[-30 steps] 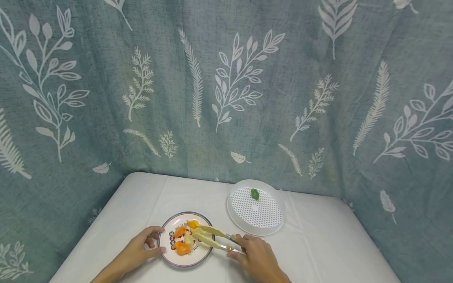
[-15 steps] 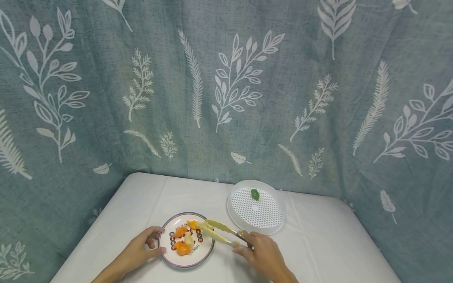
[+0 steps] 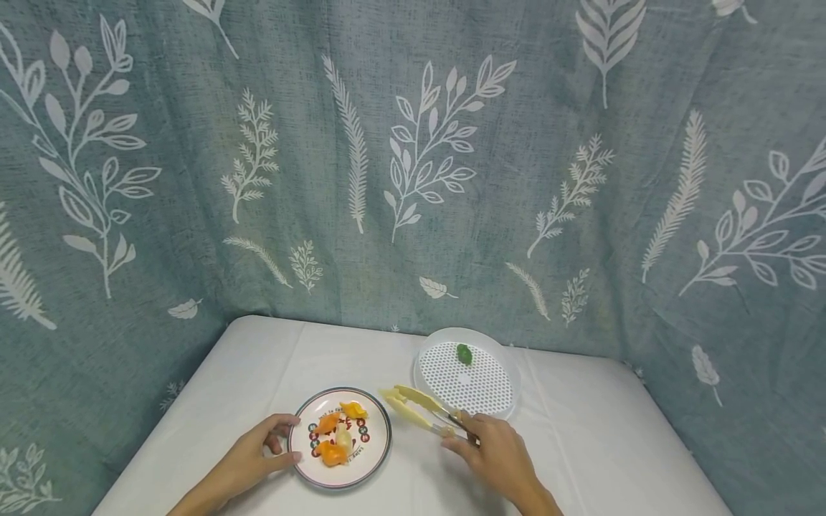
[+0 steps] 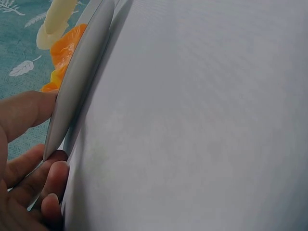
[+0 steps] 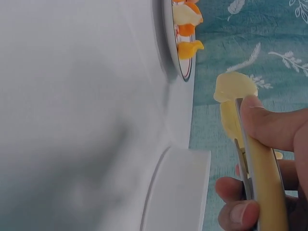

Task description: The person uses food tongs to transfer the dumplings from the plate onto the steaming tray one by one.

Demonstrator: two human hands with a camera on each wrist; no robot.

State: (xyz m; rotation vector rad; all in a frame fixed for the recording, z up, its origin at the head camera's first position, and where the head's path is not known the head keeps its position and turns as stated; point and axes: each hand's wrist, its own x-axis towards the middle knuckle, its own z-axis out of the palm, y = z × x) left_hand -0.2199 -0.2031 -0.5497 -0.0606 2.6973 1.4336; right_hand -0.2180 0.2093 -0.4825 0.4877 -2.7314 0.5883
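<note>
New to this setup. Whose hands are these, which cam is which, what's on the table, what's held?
No robot here: a person works bare-handed. The wide picture comes from a head camera looking forward and down; the two close, sideways-looking ones come from wrist cameras.

The left hand grips a round white plate with a dark rim, bearing small orange, yellow and cream pieces. The right hand holds metal tongs with pale yellow heads; whether they pinch anything is unclear. A round white perforated tray with one green piece sits on the white-covered table.
</note>
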